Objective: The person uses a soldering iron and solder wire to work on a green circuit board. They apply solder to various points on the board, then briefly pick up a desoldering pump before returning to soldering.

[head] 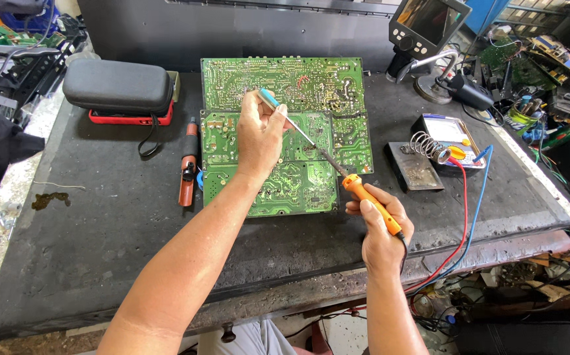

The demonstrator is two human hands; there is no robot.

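Note:
A large green circuit board (337, 92) lies solder side up on the black bench mat, with a smaller green board (298, 187) resting on its near part. My left hand (260, 135) hovers over the boards, pinching a small teal-tipped tool (268, 98) between thumb and fingers. My right hand (380, 227) grips the orange handle of a soldering iron (370, 200); its long metal tip reaches up and left across the boards toward my left hand.
A black zip case (117, 85) lies on a red box at the back left. An orange and black tool (187, 164) lies left of the boards. A coil iron stand (423, 154), a multimeter (452, 131) with red and blue leads, and a small microscope screen (426, 26) sit to the right.

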